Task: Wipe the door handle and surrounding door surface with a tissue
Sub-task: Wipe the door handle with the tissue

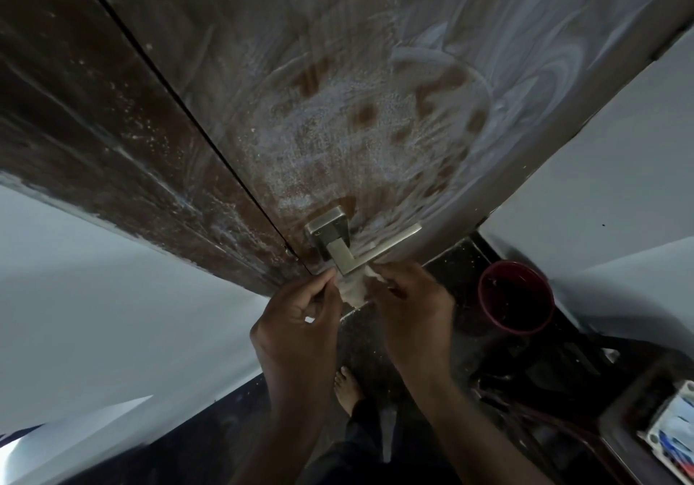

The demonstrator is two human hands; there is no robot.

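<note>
A brown wooden door (338, 82) fills the upper view, smeared with whitish swirls and specks. Its square silver handle (349, 246) has a lever pointing right. Just below the handle a crumpled white tissue (355, 291) is stretched between both hands. My left hand (296, 319) pinches the tissue's left side, fingers closed on it. On the right side my right hand (409, 311) grips the tissue, right under the lever. The tissue's top edge touches the handle's neck.
The dark door frame (94, 139) runs along the left. A red bucket (516, 298) stands on the dark floor at right. Pale walls flank both sides. My bare foot (347, 390) shows below. A box of coloured items (672, 432) sits at the lower right.
</note>
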